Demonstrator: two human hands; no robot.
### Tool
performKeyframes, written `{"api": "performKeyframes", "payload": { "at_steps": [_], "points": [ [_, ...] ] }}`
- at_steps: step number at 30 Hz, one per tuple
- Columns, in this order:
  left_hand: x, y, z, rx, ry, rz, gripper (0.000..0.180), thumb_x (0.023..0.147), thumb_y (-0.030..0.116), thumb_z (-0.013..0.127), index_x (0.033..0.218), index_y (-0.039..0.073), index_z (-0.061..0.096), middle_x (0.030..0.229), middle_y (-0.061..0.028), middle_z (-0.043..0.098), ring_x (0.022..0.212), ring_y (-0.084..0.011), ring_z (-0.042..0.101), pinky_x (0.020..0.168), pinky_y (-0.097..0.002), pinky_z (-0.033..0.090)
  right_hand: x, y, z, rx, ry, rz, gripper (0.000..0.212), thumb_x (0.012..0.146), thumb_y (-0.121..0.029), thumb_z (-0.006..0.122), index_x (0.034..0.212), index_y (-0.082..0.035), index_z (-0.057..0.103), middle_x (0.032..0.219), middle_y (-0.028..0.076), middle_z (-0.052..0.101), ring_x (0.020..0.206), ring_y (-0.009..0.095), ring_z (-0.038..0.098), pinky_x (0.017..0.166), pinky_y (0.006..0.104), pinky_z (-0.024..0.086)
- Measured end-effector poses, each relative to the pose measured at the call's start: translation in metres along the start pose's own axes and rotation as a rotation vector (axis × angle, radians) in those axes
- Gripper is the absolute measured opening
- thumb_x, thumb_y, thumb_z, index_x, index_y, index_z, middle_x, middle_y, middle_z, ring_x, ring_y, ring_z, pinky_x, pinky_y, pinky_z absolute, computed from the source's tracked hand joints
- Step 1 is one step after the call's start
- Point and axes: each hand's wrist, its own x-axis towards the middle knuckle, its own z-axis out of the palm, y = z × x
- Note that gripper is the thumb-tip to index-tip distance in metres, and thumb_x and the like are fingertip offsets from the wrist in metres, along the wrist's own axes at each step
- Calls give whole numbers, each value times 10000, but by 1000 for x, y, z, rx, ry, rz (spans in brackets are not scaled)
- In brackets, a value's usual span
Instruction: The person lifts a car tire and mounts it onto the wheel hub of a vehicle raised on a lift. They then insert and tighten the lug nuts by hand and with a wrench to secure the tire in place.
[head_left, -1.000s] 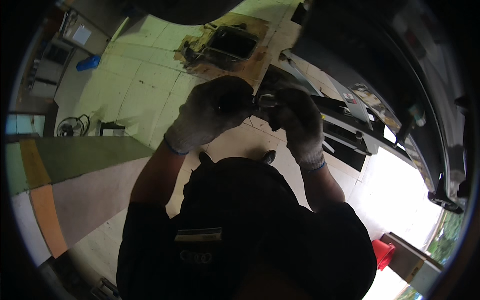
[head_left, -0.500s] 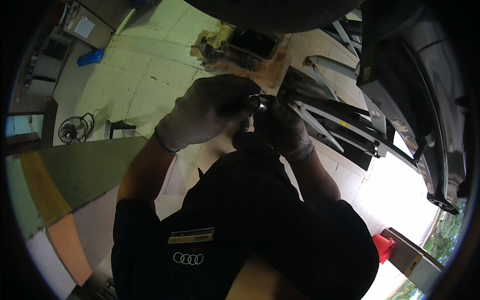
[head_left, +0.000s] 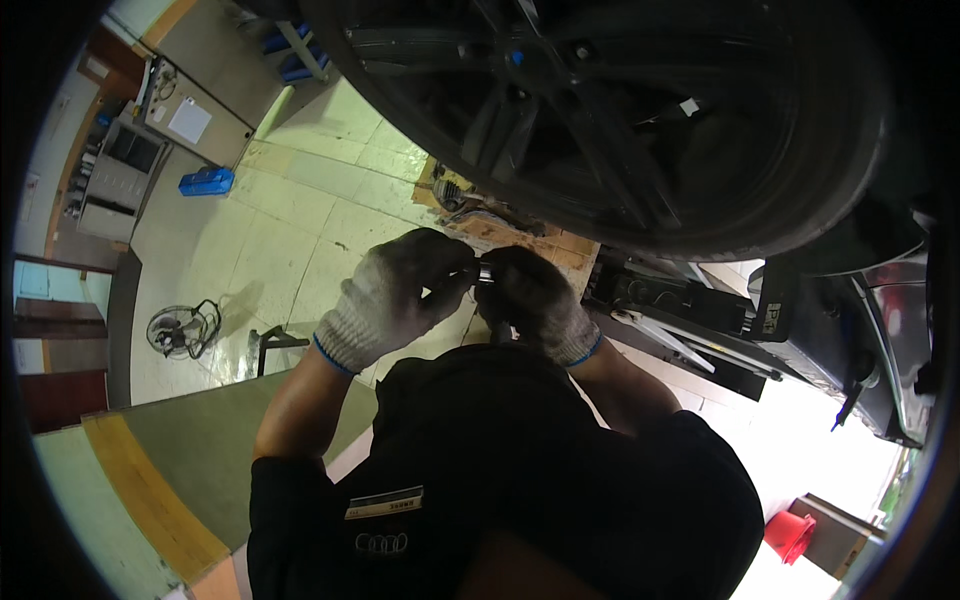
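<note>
My left hand [head_left: 395, 290], in a pale knitted glove with blackened fingers, is closed in a pinch at the left end of a small shiny metal cylinder [head_left: 486, 272]. My right hand [head_left: 540, 302], gloved the same way, is wrapped round the cylinder's other end, so only a short bright band shows between the fingers. Both hands are together in front of my chest. Just beyond them hangs a large dark car wheel [head_left: 600, 120] with spokes and a tyre. The cylinder's exact kind is hidden by the gloves.
Greasy car parts [head_left: 465, 200] lie on stained cardboard [head_left: 425, 190] beneath the wheel. A lift frame [head_left: 670, 335] and car body [head_left: 890, 330] stand at right. A black fan [head_left: 183, 330], blue toolbox [head_left: 206, 181] and red bucket [head_left: 789, 536] are farther off.
My view has tilted up, bringing the wheel's spokes into sight. Both hands appear lower and slightly farther left, still together at the metal cylinder.
</note>
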Motion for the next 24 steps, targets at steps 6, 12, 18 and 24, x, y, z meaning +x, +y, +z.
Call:
{"api": "performKeyframes", "payload": {
  "at_steps": [6, 12, 18, 24],
  "points": [
    [56, -51, -30, -169, -199, 14, 204, 835, 53, 751, 1023, -6, 695, 872, -87, 707, 759, -145, 683, 727, -301, 571, 47, 10, 12, -283, 164, -345, 447, 961, -306, 769, 1171, 49, 594, 898, 118, 694, 767, 177, 677, 682, 315, 573],
    [105, -106, -58, -207, -328, 252, 187, 834, -5, 754, 1008, 19, 690, 915, -87, 692, 772, -142, 683, 712, -289, 568, 90, 49, 50, -245, 520, -634, 333, 957, -145, 757, 1183, 24, 581, 1007, 125, 703, 850, 179, 686, 769, 326, 586],
    [143, -152, -115, -222, -490, 686, 243, 803, 2, 775, 1018, 47, 669, 1034, -91, 710, 896, -201, 722, 774, -342, 592, 142, 79, 117, -197, 680, -836, 448, 916, -167, 805, 1253, 16, 575, 1081, 127, 696, 913, 198, 699, 790, 326, 587],
    [164, -153, -125, -505, -627, 867, 252, 810, 28, 795, 988, 92, 629, 1008, -52, 696, 829, -170, 720, 703, -284, 592, 153, 95, 160, -124, 819, -913, 473, 930, -239, 800, 1262, 17, 580, 1084, 131, 701, 898, 185, 690, 771, 315, 576]
  ]
}}
